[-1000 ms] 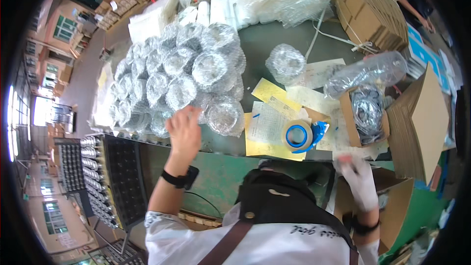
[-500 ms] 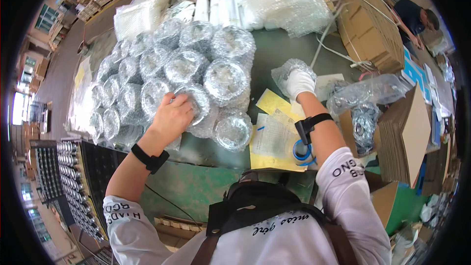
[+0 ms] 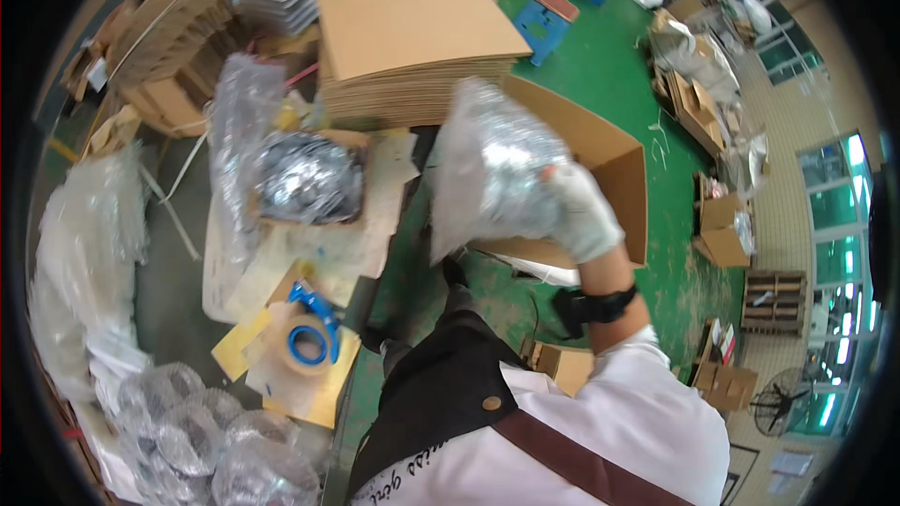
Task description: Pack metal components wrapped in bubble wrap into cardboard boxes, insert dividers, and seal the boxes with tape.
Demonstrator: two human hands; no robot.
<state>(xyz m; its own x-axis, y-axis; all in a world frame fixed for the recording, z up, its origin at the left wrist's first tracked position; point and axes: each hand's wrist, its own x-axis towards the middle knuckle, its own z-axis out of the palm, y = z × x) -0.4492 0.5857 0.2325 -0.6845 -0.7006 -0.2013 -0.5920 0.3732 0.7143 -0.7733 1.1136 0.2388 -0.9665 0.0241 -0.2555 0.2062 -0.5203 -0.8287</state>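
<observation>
Plastic bubble-wrap bundle (image 3: 502, 164), gripped in gloved right hand (image 3: 583, 213) at open cardboard carton (image 3: 614, 164). Left hand unseen, state untellable. Could slip free: slick surface, one-handed hold

From here I see a scuffed green painted floor (image 3: 600, 56), a pale tiled wall (image 3: 771, 164), glass windows (image 3: 834, 201) with bright strips of light (image 3: 855, 152), a black round-caged fan (image 3: 782, 401) and a small blue stool (image 3: 542, 26).
</observation>
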